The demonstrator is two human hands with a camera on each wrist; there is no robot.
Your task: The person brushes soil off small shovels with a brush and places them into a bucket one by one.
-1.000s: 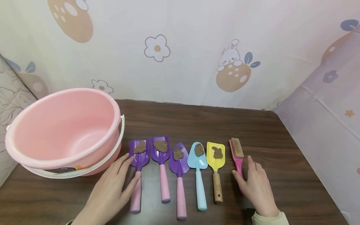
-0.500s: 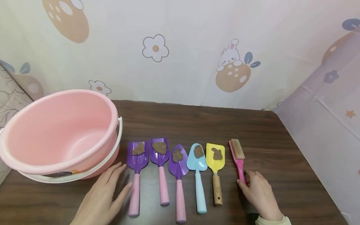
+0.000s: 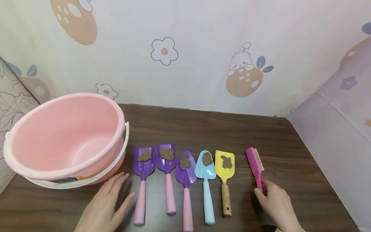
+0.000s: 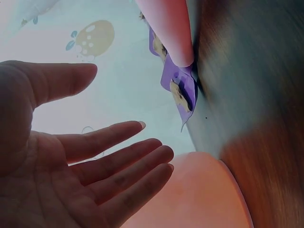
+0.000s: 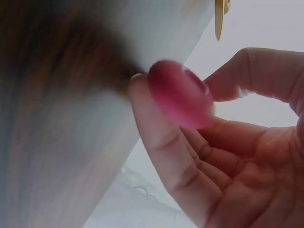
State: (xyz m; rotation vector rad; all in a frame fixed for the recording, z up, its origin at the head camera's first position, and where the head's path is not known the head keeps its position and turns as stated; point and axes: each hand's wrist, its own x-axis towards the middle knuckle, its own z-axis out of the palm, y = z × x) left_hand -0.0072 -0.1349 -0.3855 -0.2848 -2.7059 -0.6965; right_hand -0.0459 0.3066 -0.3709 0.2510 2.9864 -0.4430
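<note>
At the right of the head view my right hand (image 3: 276, 201) pinches the handle of a pink brush (image 3: 255, 164), whose pale bristles face right. In the right wrist view the handle's rounded end (image 5: 180, 95) sits between thumb and fingers. My left hand (image 3: 102, 203) holds nothing; its fingers are spread, left of the nearest purple shovel (image 3: 144, 166) with a pink handle. Beside that stand a second purple shovel (image 3: 166, 164), a pointed purple shovel (image 3: 186, 175), a light blue shovel (image 3: 205, 172) and a yellow shovel (image 3: 224, 170) with a wooden handle. Each blade bears a brown patch.
A large pink bucket (image 3: 117, 143) with a white handle (image 3: 123, 151) stands at the left on the dark wooden table (image 3: 203, 129). A patterned curtain (image 3: 197, 74) hangs behind the table, and cloth also covers the right side.
My right hand has taken hold of the brush handle, moved it rightward and turned it, so the bristles now face sideways. My left hand has drawn back from the leftmost shovel.
</note>
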